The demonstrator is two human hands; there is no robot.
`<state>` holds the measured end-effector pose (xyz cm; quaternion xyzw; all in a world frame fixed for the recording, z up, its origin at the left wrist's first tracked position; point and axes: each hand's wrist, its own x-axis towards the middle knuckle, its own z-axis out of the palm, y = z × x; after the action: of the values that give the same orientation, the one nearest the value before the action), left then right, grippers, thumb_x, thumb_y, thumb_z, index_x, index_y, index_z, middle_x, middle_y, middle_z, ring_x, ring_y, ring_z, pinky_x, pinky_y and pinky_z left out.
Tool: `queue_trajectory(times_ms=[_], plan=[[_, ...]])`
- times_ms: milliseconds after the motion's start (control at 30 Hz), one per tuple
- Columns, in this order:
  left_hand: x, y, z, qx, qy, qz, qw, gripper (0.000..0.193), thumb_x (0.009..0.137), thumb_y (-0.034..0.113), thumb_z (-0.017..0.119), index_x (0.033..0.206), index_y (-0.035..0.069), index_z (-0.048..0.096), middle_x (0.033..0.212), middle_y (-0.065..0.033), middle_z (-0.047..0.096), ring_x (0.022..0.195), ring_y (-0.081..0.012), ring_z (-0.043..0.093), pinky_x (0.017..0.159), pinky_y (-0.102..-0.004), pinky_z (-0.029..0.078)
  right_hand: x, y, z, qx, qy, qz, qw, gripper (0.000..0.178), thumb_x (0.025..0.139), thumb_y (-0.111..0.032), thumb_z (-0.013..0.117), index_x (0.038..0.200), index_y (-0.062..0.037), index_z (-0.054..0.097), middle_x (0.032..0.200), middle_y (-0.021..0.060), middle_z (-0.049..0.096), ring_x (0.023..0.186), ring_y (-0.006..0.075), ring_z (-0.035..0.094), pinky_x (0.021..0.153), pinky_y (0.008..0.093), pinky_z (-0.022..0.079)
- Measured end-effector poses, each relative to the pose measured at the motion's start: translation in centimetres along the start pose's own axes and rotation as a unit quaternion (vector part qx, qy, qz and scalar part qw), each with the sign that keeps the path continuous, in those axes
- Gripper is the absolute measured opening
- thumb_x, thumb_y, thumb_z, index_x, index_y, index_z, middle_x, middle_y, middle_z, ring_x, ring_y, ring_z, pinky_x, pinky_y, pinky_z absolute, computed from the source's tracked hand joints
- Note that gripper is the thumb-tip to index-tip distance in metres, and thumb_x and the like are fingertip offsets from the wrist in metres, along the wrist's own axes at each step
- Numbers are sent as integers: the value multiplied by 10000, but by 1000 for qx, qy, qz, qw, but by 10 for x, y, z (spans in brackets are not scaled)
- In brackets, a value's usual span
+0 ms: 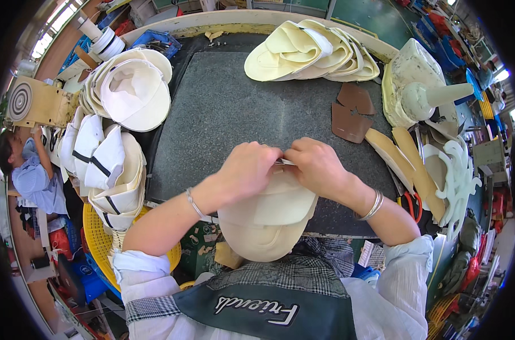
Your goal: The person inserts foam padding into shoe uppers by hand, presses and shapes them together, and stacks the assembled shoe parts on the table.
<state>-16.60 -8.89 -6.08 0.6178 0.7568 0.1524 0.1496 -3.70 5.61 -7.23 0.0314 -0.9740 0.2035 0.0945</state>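
A cream cap (263,218) hangs over the table's near edge, its rounded brim-like part toward my body. At its far edge, my left hand (250,167) pinches the rim with closed fingers. My right hand (314,165) grips the same edge, its fingertips almost meeting those of the left. Between the fingertips a small strip (285,162) shows, pale and dark; the fingers hide most of it.
Stacked cream caps (303,54) lie at the far right, and more caps (135,93) at the left. Brown flat pieces (352,112) rest near a cream machine with a cone (433,93). Red-handled scissors (413,207) lie at the right edge. A yellow basket (98,232) stands lower left. A co-worker (36,175) sits left.
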Motion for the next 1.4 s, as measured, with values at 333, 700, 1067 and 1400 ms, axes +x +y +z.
queue_trajectory(times_ms=[333,700,1067,1400], plan=[[-83,-22,-3,51,24,26,998,329,781,53,577,1104,68,637,1000,-99,690,842,-247,683,643,-321,557,-15,-22,-4,-201,-78,-110,970,85,670,-77,592,722,-41,536,653,65,571,595,175,624,538,290,513],[-203,-144,-131,206,424,-282,836,894,691,351,813,1358,-31,358,1344,-251,445,1232,-405,440,1042,-437,338,198,103,-37,-400,138,129,897,237,895,-161,555,1064,5,562,913,156,657,787,346,643,679,433,521],[-250,-212,-144,-146,345,-470,799,555,787,392,731,1082,-67,627,872,-132,693,775,-161,648,707,-283,499,174,-203,152,679,-228,206,666,561,878,-363,641,1235,42,486,1081,157,612,850,242,641,659,334,542],[-184,-78,-139,-337,524,-292,726,243,851,196,675,962,-18,648,797,-34,639,676,-91,583,614,-225,457,237,-73,-9,341,-72,6,937,437,733,-254,737,1061,15,631,959,176,675,869,274,654,786,392,503]])
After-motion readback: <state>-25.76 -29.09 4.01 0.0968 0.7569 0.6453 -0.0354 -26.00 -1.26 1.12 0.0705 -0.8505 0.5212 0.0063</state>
